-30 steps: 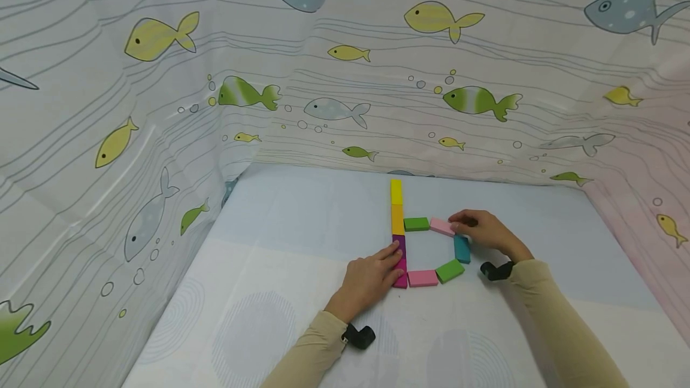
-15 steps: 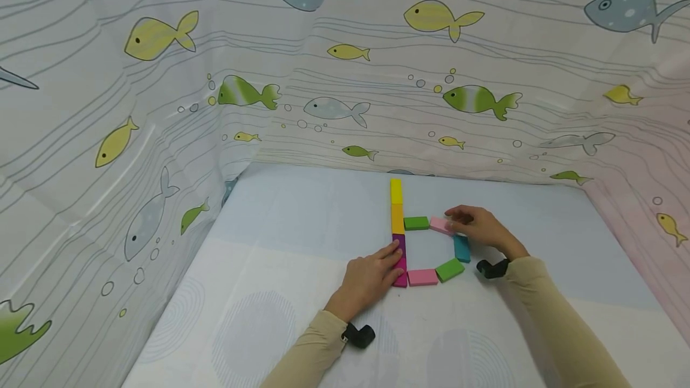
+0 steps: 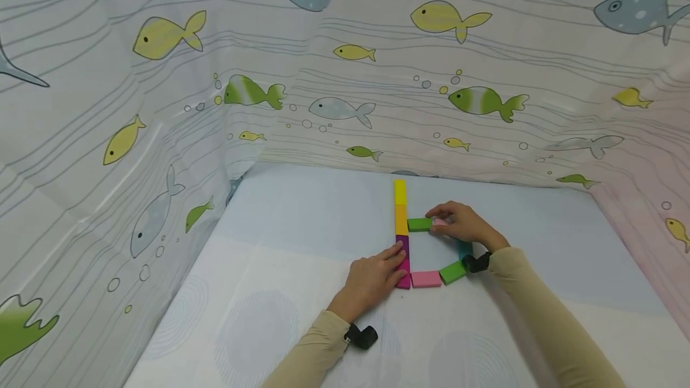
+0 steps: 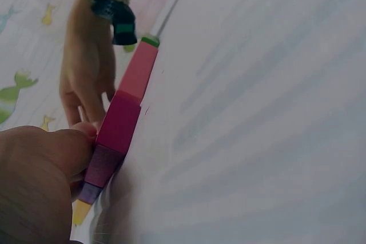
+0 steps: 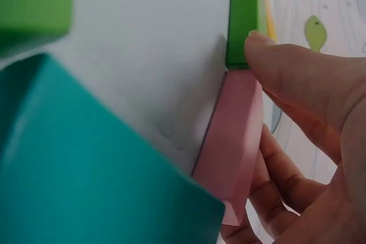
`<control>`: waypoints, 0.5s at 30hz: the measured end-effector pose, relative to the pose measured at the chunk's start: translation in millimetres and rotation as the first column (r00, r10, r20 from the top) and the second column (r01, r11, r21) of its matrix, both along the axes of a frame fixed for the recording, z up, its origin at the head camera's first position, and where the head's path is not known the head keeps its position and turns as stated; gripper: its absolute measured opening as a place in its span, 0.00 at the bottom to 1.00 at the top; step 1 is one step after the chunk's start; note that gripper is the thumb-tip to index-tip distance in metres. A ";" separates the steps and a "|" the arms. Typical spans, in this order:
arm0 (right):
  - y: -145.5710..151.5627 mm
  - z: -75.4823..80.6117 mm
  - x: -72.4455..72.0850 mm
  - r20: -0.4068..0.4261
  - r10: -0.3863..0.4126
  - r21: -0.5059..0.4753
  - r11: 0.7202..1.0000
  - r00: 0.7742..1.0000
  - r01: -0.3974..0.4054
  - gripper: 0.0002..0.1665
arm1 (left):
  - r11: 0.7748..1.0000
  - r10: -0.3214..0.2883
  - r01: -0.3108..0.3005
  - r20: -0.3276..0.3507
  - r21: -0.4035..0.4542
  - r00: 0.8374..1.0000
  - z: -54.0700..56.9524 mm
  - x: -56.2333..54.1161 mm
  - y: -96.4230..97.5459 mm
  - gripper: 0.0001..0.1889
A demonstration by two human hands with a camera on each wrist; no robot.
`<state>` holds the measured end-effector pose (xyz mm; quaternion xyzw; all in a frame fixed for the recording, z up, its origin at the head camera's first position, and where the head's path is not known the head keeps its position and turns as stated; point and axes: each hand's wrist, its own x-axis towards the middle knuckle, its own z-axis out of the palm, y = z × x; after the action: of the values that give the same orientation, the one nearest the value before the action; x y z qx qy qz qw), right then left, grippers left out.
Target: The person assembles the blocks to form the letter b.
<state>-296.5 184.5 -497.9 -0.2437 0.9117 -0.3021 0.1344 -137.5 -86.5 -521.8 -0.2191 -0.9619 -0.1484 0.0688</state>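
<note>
Flat coloured blocks lie on the table in a vertical bar with a loop on its right. My left hand [image 3: 371,278] rests with extended fingers on the purple block [image 3: 402,241] and the magenta block [image 4: 119,121] at the bar's lower half. At the loop's top, my right hand [image 3: 462,224] pinches the right end of the upper green block [image 5: 242,15]. Its thumb lies on that block beside the joint with the upper pink block [image 5: 231,130]. The other right fingers are behind the pink block, which the hand partly covers in the head view.
A yellow block [image 3: 400,191] and an orange block [image 3: 401,219] form the bar's top. The loop continues through a teal block [image 5: 108,170], a lower green block [image 3: 451,272] and a lower pink block [image 3: 426,279]. A fish-printed curtain [image 3: 323,64] surrounds the table [image 3: 280,214].
My right hand has slid left along the loop's top, from the upper pink block to the end of the upper green one. The left hand stays on the bar. The head view has shifted slightly.
</note>
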 end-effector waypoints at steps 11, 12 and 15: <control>-3.9 0.9 -1.6 0.026 -0.026 0.014 1.000 0.999 0.025 0.22 | 1.000 0.003 -0.004 0.005 0.014 1.000 0.0 -0.5 0.0 0.25; -4.2 0.9 -1.4 0.030 -0.028 0.015 0.999 0.999 0.028 0.22 | 1.000 0.003 -0.003 0.006 0.016 1.000 -0.1 -0.2 0.0 0.25; -4.8 2.2 -0.3 0.039 -0.035 0.019 0.999 0.999 0.034 0.22 | 1.000 0.002 -0.002 0.001 0.013 1.000 -0.2 -0.1 0.0 0.25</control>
<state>-296.8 179.7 -495.6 -0.2208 0.9157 -0.3007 0.1492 -137.6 -86.5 -522.0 -0.2178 -0.9611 -0.1547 0.0699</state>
